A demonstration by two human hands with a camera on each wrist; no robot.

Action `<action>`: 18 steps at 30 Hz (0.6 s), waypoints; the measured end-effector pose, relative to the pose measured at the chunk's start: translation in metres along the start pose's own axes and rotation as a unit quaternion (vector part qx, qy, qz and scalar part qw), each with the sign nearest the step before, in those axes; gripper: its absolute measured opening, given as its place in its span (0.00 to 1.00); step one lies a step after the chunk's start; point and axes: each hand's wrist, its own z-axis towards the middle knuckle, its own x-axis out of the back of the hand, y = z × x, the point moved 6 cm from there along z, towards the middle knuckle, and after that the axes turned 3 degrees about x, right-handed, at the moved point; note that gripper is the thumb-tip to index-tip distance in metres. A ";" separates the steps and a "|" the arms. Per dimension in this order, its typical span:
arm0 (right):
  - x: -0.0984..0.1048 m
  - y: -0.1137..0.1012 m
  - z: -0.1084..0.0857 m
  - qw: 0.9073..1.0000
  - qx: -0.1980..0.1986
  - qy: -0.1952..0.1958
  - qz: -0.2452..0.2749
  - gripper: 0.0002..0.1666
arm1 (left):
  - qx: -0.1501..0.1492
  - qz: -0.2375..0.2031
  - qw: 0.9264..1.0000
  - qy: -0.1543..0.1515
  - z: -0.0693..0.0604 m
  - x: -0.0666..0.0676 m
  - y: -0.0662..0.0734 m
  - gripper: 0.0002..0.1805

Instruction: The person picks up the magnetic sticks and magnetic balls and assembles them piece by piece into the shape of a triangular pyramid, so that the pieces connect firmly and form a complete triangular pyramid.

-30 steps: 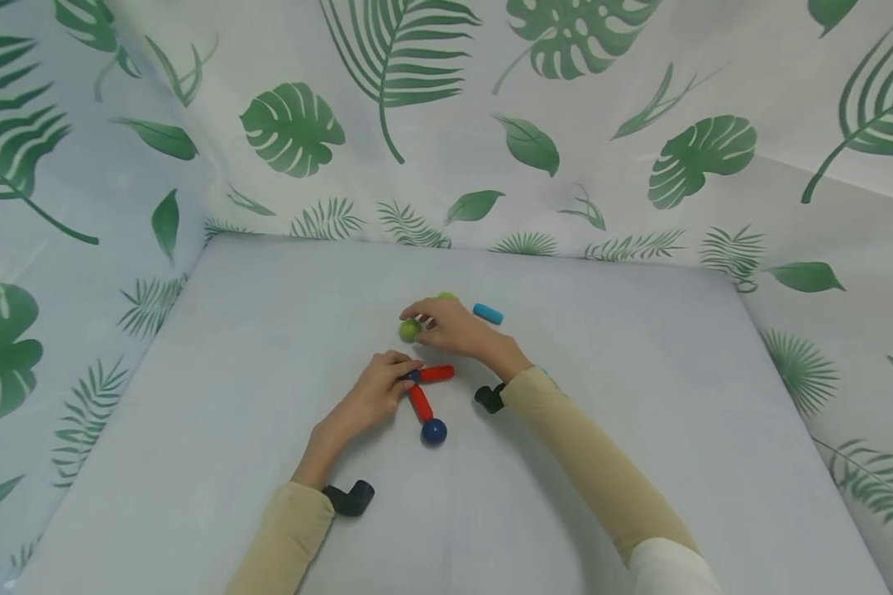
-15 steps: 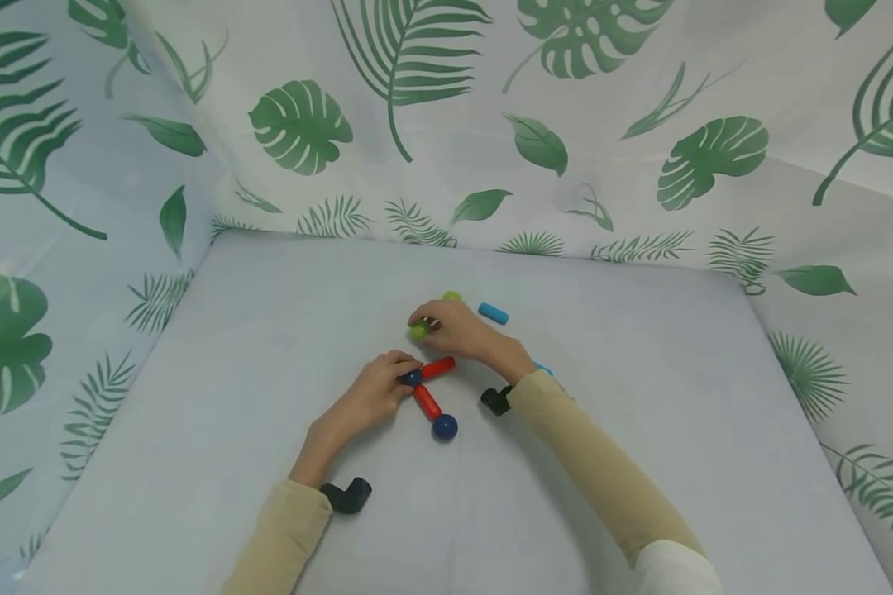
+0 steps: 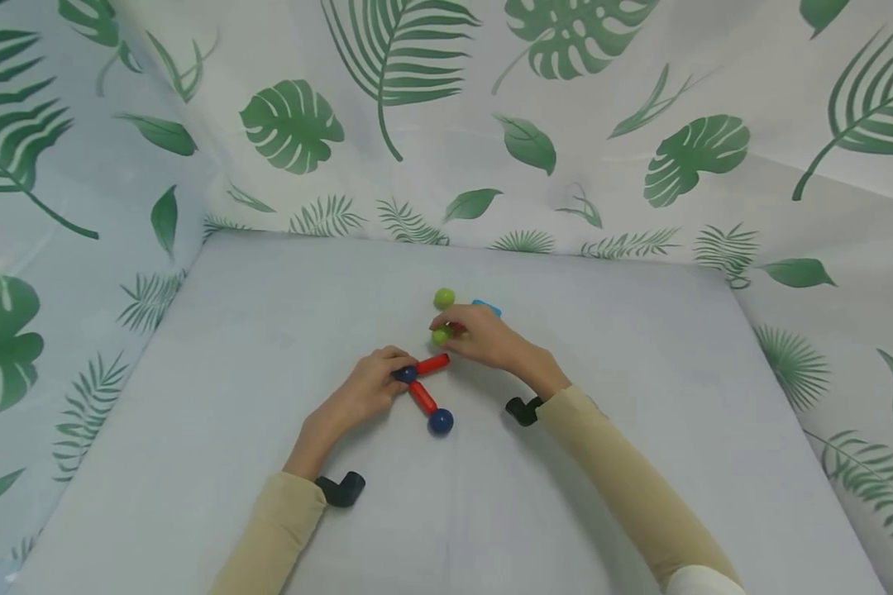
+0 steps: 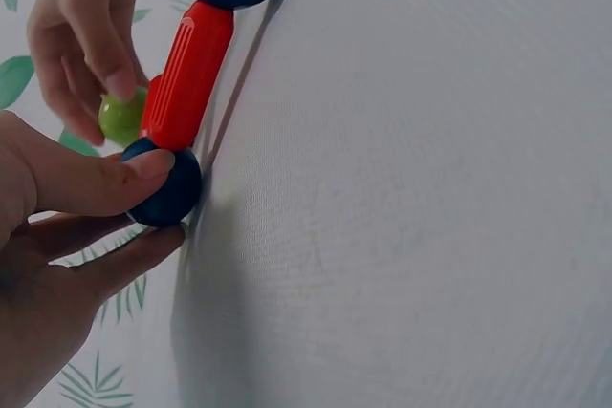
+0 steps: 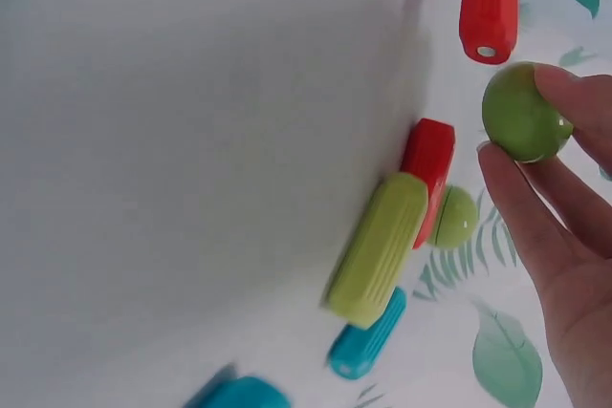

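Note:
My left hand (image 3: 368, 384) pinches a dark blue ball (image 4: 164, 186) between thumb and fingers. Two red sticks join that ball: one (image 3: 422, 397) leads to a second blue ball (image 3: 441, 421), the other (image 3: 433, 364) points toward my right hand (image 3: 487, 337). In the right wrist view my right hand (image 5: 564, 207) holds a green ball (image 5: 524, 112) by thumb and fingertips, just apart from the bare end of a red stick (image 5: 489, 11).
Behind my right hand lie another green ball (image 3: 444, 298) and a blue stick (image 3: 487, 307). The right wrist view also shows a loose red stick (image 5: 430, 155), a yellow-green stick (image 5: 378, 250), a blue stick (image 5: 368, 333) and a blue piece (image 5: 244, 395) at the bottom edge.
My right hand has moved right and slightly nearer with the green ball, uncovering the other green ball behind. My left hand keeps its grip on the blue ball, and the red sticks have turned slightly.

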 end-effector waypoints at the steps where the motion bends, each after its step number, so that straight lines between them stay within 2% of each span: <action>1: 0.001 0.000 -0.003 1.000 0.002 0.002 0.001 0.16 | -0.001 -0.001 1.000 0.001 0.000 0.000 0.000 0.20; 5: 0.001 0.005 -0.016 1.000 0.004 0.006 0.006 0.16 | -0.002 -0.002 1.000 0.001 0.000 -0.001 -0.001 0.20; 9: -0.004 0.011 -0.025 1.000 -0.011 0.001 0.014 0.17 | 0.001 0.003 1.000 0.000 0.000 -0.003 -0.001 0.21; 18: -0.009 0.016 -0.032 0.999 -0.029 -0.010 0.017 0.20 | 0.002 0.004 1.000 0.020 0.000 -0.003 0.002 0.20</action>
